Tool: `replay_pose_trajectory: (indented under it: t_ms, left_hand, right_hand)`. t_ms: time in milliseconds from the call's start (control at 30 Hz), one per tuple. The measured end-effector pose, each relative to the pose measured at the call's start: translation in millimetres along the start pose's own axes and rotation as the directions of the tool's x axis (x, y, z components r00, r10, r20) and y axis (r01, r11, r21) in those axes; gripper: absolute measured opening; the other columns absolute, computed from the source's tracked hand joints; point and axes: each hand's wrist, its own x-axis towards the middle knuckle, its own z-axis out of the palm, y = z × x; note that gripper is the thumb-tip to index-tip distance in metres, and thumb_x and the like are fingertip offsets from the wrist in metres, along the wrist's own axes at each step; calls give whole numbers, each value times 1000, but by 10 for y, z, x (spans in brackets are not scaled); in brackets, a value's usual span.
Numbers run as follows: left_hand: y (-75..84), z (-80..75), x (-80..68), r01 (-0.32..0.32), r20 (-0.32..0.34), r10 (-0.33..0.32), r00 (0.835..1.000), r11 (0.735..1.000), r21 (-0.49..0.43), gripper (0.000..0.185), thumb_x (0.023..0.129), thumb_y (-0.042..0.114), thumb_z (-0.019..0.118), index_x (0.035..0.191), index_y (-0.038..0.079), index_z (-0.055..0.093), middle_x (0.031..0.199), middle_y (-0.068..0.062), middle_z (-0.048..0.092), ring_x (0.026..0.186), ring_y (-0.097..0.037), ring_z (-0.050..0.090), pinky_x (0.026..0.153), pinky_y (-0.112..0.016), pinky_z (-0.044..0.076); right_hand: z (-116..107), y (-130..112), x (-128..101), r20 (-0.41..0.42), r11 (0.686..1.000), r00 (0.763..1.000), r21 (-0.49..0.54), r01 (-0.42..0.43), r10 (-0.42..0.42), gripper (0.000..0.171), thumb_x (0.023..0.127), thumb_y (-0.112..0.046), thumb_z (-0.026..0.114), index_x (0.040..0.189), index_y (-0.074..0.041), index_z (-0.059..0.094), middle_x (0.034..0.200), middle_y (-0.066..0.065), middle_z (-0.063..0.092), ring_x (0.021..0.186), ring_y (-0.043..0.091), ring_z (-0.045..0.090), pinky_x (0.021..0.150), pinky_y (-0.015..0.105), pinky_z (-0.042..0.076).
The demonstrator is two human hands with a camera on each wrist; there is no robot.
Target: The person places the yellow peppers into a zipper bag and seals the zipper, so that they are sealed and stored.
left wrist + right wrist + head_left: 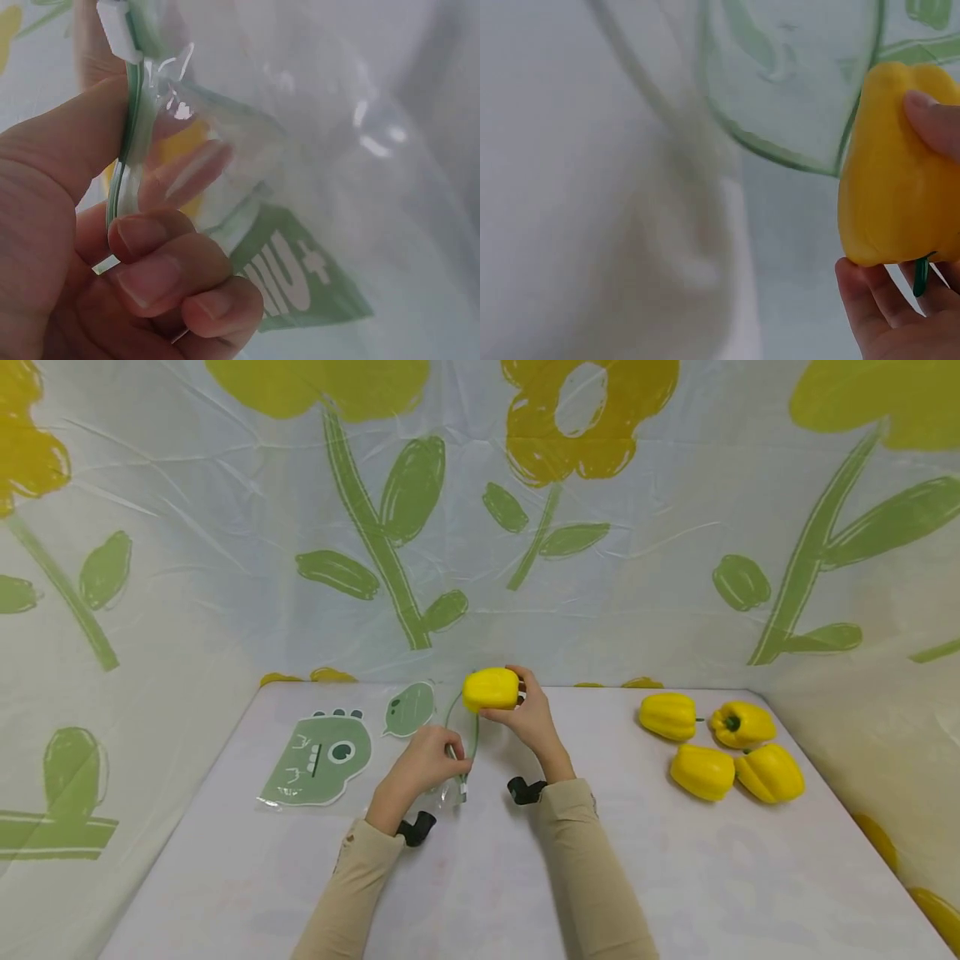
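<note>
My right hand grips a yellow bell pepper and holds it at the green-rimmed mouth of a clear zip bag. In the right wrist view the pepper sits between fingers and thumb, right beside the bag's open rim. My left hand pinches the bag's green zip edge near its white slider; the clear bag has green print. Several more yellow peppers lie on the table to the right.
Two green printed zip bags, a dinosaur-faced one and a small leaf-shaped one, lie flat at the left of the white table. Flower-printed sheets wall in the table on three sides.
</note>
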Motion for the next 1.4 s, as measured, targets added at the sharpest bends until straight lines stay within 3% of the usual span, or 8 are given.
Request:
replay_pose_trajectory:
  t_ms: [133,333,600,800,967,1200,1400]
  left_hand:
    - [6,-5,6,11,-7,-11,1000,1000,17,15,77,13,76,65,13,67,59,5,54,49,-10,46,48,-25,40]
    - [8,-9,4,18,-18,-17,1000,999,33,15,77,15,76,65,14,67,59,6,54,51,-10,46,50,-25,39]
    - [-19,20,9,-45,52,43,998,998,45,14,75,13,76,65,15,66,58,7,52,51,-8,43,49,-23,37]
    - [-49,25,13,-104,73,101,992,994,39,11,74,12,75,67,15,67,58,8,54,50,-7,44,48,-23,38]
    - [-47,17,7,-102,82,100,992,994,25,11,76,13,74,68,16,67,58,8,54,48,-7,44,48,-23,39]
    - [-44,15,6,-91,93,88,992,995,35,10,77,12,74,70,16,68,62,6,57,51,-7,46,50,-23,40]
    - [-40,5,12,-77,85,74,994,997,29,10,77,11,74,70,15,68,60,7,56,50,-8,46,50,-24,40]
  right_hand:
    - [111,220,-27,7,999,1000,-32,0,1,83,72,-11,87,142,-6,43,134,13,51,117,30,48,97,47,43]
    - [202,295,-70,40,996,999,-87,19,-16,83,71,-4,87,141,-4,44,134,15,51,113,33,50,95,47,45]
    - [324,220,-35,104,984,993,-172,-38,57,82,72,-11,87,141,-4,43,133,16,51,113,32,50,96,47,44]
    - [381,292,20,185,971,975,-223,-83,126,79,76,-19,85,140,-10,41,130,16,53,109,30,52,92,44,46]
    - [406,378,30,236,968,964,-240,-69,127,76,79,-19,82,142,-14,40,122,15,57,101,29,54,89,44,44]
    - [477,418,32,216,913,966,-406,-41,140,81,80,-34,79,146,-14,38,129,15,55,110,36,47,93,55,35]
    - [389,385,26,308,945,931,-314,-97,198,81,83,-31,71,150,-11,32,146,16,42,131,40,34,106,63,21]
